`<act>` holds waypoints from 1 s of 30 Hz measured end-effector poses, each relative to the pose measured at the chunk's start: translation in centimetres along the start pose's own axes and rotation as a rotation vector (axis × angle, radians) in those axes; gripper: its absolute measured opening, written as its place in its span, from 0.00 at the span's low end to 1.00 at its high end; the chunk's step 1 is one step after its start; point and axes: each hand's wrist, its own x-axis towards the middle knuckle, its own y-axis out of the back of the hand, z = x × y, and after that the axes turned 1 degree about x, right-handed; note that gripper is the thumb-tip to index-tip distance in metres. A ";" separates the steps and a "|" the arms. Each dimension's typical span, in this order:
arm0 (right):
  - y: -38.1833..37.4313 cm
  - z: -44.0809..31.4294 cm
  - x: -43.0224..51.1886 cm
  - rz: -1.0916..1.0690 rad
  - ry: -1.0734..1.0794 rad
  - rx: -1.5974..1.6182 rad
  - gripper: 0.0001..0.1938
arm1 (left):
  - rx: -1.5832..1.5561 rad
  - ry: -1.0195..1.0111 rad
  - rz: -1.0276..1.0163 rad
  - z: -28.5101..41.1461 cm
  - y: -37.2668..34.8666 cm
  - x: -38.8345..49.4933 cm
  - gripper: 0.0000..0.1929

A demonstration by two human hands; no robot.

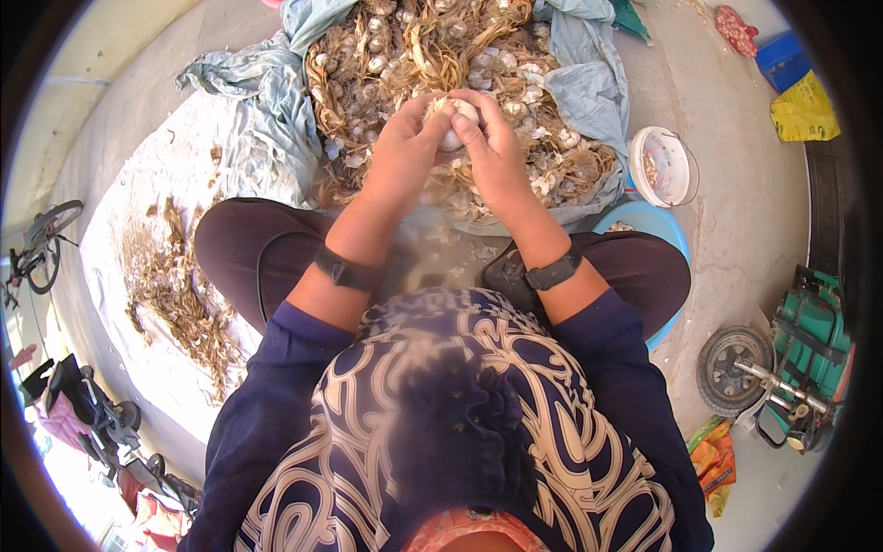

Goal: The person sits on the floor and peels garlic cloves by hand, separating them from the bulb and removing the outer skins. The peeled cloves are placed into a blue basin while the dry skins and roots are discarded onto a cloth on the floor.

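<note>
A whitish garlic bulb (452, 140) is held between both my hands, above a heap of dried garlic (372, 90) with brown stalks, roots and papery skins. My left hand (408, 141) grips the bulb from its left side, the thumb on top. From the right side my right hand (491, 141) grips the same bulb, its thumb close beside the other thumb. My fingertips on the far side are partly hidden by the bulb. The heap lies on a light blue-grey cloth (586, 96), bunched up at both sides.
At the right stand a white bucket (679, 169) with garlic cloves and a light blue basin (652, 214), partly behind my knee. Dried stalks (183, 297) lie on a white sheet (131, 214) at the left. A green wheeled machine (810, 331) stands at the far right, a bicycle (45, 241) far left.
</note>
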 end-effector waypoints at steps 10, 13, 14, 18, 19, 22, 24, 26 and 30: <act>-0.2 -0.5 0.1 0.114 0.058 -0.109 0.15 | 0.096 -0.089 -0.012 -0.1 -0.5 0.2 0.23; 0.2 -0.1 0.2 0.100 -0.068 -0.033 0.16 | 0.231 -0.122 -0.031 -0.3 -0.3 0.4 0.26; 0.3 0.1 0.3 0.095 -0.092 0.002 0.16 | 0.218 -0.131 -0.023 -0.5 -0.3 0.5 0.27; 0.2 0.8 0.6 0.147 0.013 0.007 0.16 | 0.302 -0.253 -0.046 -1.0 -0.3 0.7 0.29; 0.1 0.9 0.7 0.169 0.044 0.011 0.15 | 0.247 -0.215 -0.039 -1.0 -0.2 0.6 0.30; 0.3 0.6 0.5 0.130 0.142 -0.103 0.15 | 0.058 -0.103 -0.026 -0.6 0.0 0.3 0.31; 0.7 0.2 0.4 0.066 0.170 -0.167 0.16 | -0.105 -0.025 -0.031 -0.1 0.3 0.1 0.31; 1.0 -0.2 0.3 -0.003 0.172 -0.179 0.18 | -0.105 -0.021 -0.017 0.1 0.2 0.1 0.28; 0.9 -0.5 -0.1 -0.082 0.203 -0.243 0.23 | -0.093 0.037 -0.033 0.4 0.6 0.3 0.18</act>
